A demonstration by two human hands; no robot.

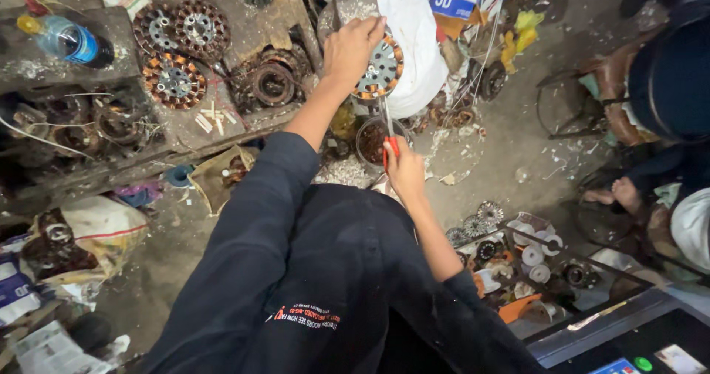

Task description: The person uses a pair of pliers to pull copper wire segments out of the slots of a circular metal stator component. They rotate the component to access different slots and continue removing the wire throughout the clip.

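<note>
The fingers of the left hand [353, 49] are being curled over the upper rim of a round motor stator [380, 68], a disc with orange-brown copper windings around a pale metal hub. The stator is being held up on edge above a small round tin [373, 139], its flat face turned toward the camera and its axle line pointing roughly at the viewer; being circular, it is showing no real long axis of its own. It appears to be gripped from the top so that the lower windings are being left free for the tool.

The fingers of the right hand [403, 171] are being closed around the red handle of a thin tool [387, 126], probably a screwdriver or pick. Its metal shaft is being pointed nearly straight up, the tip meeting the stator's lower edge. The tin is sitting directly underneath, seemingly so that loosened scraps are being caught.

Further out, more wound stators [177, 45] are lying on a wooden bench [244, 26] to the left, beside a plastic bottle [65, 40]. A white sack [414, 26] is lying behind the held stator.
</note>
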